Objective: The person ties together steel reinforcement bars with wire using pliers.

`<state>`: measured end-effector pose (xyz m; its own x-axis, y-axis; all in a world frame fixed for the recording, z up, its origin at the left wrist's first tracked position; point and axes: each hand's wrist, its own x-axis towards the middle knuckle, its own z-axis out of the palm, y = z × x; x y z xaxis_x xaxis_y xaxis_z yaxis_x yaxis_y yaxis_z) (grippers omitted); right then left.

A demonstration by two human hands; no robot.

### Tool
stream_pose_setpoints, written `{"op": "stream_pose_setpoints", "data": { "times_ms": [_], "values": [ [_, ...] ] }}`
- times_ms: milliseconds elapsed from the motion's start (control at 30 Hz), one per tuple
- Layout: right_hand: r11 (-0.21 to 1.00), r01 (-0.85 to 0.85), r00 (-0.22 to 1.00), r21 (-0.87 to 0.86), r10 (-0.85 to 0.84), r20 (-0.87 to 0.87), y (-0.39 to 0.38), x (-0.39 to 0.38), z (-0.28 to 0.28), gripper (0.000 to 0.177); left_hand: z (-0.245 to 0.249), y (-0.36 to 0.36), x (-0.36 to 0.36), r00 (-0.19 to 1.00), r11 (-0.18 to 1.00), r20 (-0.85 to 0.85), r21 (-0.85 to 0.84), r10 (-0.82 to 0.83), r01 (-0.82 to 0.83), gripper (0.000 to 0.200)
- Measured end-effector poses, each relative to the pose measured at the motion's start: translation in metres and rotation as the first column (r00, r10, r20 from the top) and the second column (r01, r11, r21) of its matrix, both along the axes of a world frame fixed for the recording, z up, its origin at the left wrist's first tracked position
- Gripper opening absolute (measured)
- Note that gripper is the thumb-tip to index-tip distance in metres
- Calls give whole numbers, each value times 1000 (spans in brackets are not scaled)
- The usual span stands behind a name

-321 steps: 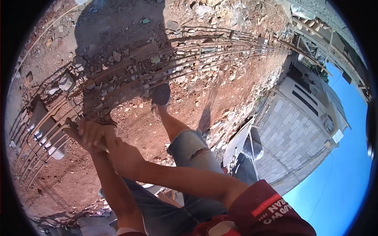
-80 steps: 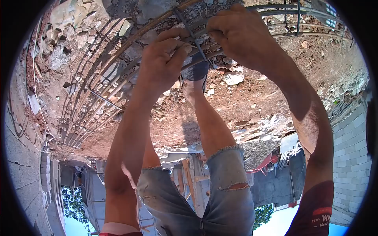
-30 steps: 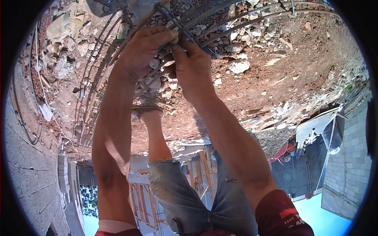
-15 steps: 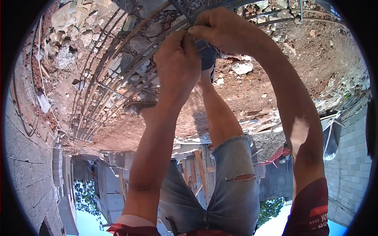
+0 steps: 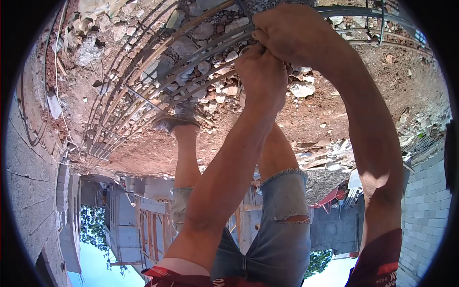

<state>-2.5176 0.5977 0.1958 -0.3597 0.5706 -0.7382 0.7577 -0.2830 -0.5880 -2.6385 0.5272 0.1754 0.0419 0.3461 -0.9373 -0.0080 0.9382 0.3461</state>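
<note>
A reinforcing-bar cage (image 5: pixel 158 91) of long rods with thin cross stirrups (image 5: pixel 143 98) runs from the lower left up across the top of the head view. My left hand (image 5: pixel 262 76) is closed against the rods, its fingers bunched just under the right hand. Over the same spot, my right hand (image 5: pixel 299 36) is bent at the wrist with its fingers curled in, beside a dark stirrup (image 5: pixel 245 8). The two hands touch or nearly touch. Whatever lies between their fingertips is hidden.
Broken stones (image 5: pixel 302 89) and rubble lie on reddish soil under and around the cage. My foot (image 5: pixel 177 123) stands close to the rods. A grey concrete surface (image 5: pixel 36 201) borders the left, and a block wall (image 5: pixel 425 191) stands at the right.
Both hands have shifted right in the view, the left one more, so it now sits tucked below the right hand. The view of the cage and ground has shifted slightly.
</note>
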Motion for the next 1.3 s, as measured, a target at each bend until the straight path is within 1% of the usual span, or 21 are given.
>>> {"op": "stream_pose_setpoints", "data": {
  "times_ms": [100, 133, 200, 300, 333, 400, 467, 567, 600, 633, 667, 700, 733, 833, 1000, 1033, 1067, 1167, 1233, 1267, 1300],
  "values": [
    [921, -315, 937, -227, 341, 82, 17, -8, 15, 24, -24, -30, 18, 924, 933, 224, 115, 311, -342, 15],
    [911, -362, 928, 197, 333, 167, -1, -8, 12, 25, -24, -30, 30, 843, 852, 236, 96, 483, -515, 15],
    [898, -325, 936, 296, 262, 234, -18, -15, -3, 25, -25, -33, 37, 728, 736, 240, 71, 642, -673, 16],
    [872, -184, 957, 454, 53, 286, -34, -24, 0, 24, -9, -30, 21, 770, 747, 417, 261, 483, -611, 17],
    [871, -194, 955, 451, 63, 289, -38, -28, 7, 24, 6, -25, -5, 884, 915, 319, 102, 341, -390, 19],
    [707, 156, 868, 690, -431, 246, -51, -38, 21, 17, 30, -26, -51, 983, 988, 93, -19, 155, -154, 21],
    [486, 737, 573, 469, -818, -52, -82, -58, 37, 15, 25, -69, -118, 945, 977, -250, 84, 212, -197, 22],
    [167, 973, 187, -157, -975, 124, -125, -108, 77, 28, -35, -124, -250, 585, 942, -776, -35, -236, 333, 32],
    [-33, 908, 28, -417, -990, 141, -139, -126, 85, 21, -28, -108, -255, 367, 700, -714, -239, -597, 673, 34],
    [18, 819, 68, -573, -996, 66, -159, -145, 83, 25, -19, -90, -258, -121, 203, -623, -423, -773, 883, 37],
    [8, 714, -21, -700, -999, -33, -172, -167, 81, 54, -11, -71, -262, -473, -200, -588, -469, -656, 860, 40],
    [-174, 498, -252, -849, -967, 50, -181, -185, 77, 65, -23, -66, -267, -530, -216, -623, -509, -576, 833, 39],
    [-307, 223, -443, -925, -877, 185, -186, -198, 74, 76, -36, -62, -272, -486, -117, -638, -530, -597, 840, 38],
    [-233, -122, -579, -965, -773, 260, -183, -210, 62, 91, -57, -54, -280, -114, 358, -668, -527, -736, 771, 37],
    [-302, -13, -466, -953, -841, 273, -182, -215, 57, 94, -52, -87, -345, 500, 713, -553, -277, -666, 644, 35],
    [-175, 291, -177, -941, -976, 127, -179, -215, 61, 90, -56, -101, -365, 665, 765, -451, -65, -595, 641, 31],
    [45, 534, 164, -844, -985, 51, -177, -213, 65, 87, -45, -112, -378, 613, 676, -483, 57, -626, 735, 27],
    [917, 367, 926, -157, -376, -30, -189, -220, 75, 77, 34, -112, -364, 559, 411, -421, 395, -714, 822, 20],
    [940, 287, 957, -184, -288, 22, -194, -223, 91, 70, 92, -84, -307, 853, 851, -108, 81, -510, 519, 21],
    [941, 291, 956, -174, -290, 32, -187, -216, 101, 70, 103, -69, -286, 918, 918, 50, -30, -393, 395, 21],
    [744, 430, 861, -512, -508, -16, -175, -206, 113, 64, 109, -59, -266, 951, 946, 185, -164, -248, 279, 21]
  ]
}}
